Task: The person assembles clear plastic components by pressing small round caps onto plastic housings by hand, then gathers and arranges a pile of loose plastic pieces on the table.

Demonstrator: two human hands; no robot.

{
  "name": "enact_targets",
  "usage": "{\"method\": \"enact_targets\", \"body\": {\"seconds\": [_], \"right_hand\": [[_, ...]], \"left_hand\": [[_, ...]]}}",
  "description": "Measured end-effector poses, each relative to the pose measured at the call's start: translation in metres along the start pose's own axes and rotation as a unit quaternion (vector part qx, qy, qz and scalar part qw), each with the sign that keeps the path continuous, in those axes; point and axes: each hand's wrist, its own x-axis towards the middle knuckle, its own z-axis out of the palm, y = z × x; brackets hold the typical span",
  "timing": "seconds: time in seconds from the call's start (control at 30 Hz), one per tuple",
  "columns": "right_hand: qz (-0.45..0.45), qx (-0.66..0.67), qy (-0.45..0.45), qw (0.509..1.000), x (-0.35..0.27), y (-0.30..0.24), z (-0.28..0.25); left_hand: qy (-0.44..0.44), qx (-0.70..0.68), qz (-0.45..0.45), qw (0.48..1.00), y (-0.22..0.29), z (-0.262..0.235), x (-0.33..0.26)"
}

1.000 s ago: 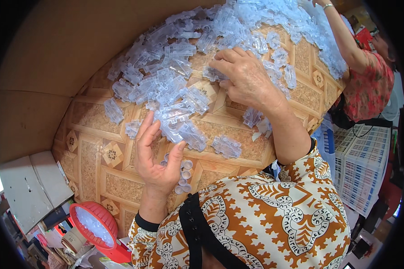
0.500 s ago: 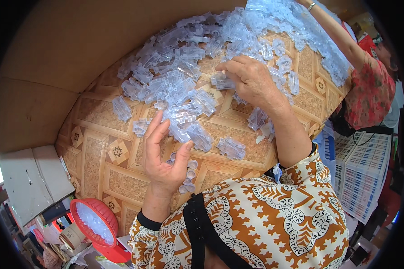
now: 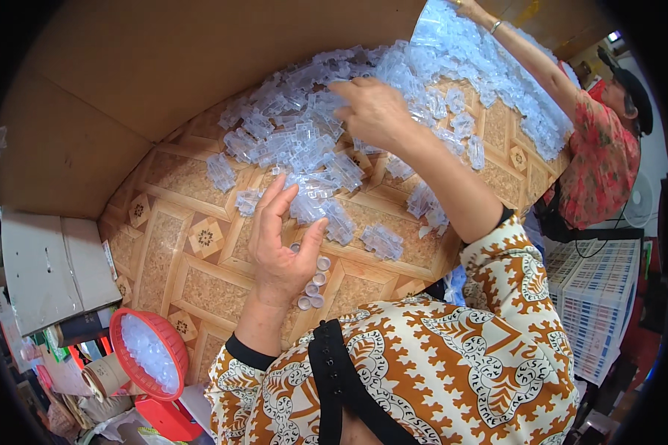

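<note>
My left hand [image 3: 278, 256] rests over the near side of the table, thumb and fingers spread. Clear plastic pieces [image 3: 338, 221] lie just beyond its thumb and fingertips; I see none gripped. Small round translucent caps [image 3: 319, 279] sit beside the wrist and partly under the palm. Farther out, my right hand [image 3: 375, 111] reaches over the heap of clear moulded plastic pieces [image 3: 293, 141]. Its fingers are stretched and apart, slightly blurred, and no held piece shows. A separate clear piece [image 3: 382, 242] lies between my arms.
A tall cardboard wall [image 3: 200, 67] bounds the far left of the patterned tabletop [image 3: 215, 278]. At lower left stand a grey-white box [image 3: 59, 274] and a red basket [image 3: 178, 348] of translucent parts. Across the right corner, a co-worker's arm [image 3: 534, 63] reaches over another large heap.
My right hand has moved farther out and left, away from the piece beneath it, over the heap. My left hand stays near the same pieces. The view has shifted slightly.
</note>
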Motion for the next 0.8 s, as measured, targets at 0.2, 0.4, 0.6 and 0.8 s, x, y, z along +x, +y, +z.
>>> {"method": "enact_targets", "body": {"seconds": [0.2,0.4,0.6,0.8], "right_hand": [[0.011,0.101,0.012,0.995,-0.005,0.007,0.014],[-0.014,0.281,0.041,0.959,-0.034,0.042,-0.006],[-0.028,0.274,0.050,0.960,-0.074,0.050,-0.011],[-0.040,0.180,0.130,0.974,-0.109,0.034,-0.010]], "left_hand": [[-0.006,0.028,-0.001,1.000,0.006,-0.005,-0.003],[0.005,0.035,0.033,0.999,-0.002,0.001,-0.003],[0.002,0.031,0.055,0.998,-0.002,0.005,-0.001],[0.008,0.041,0.078,0.996,-0.003,0.005,0.002]]}}
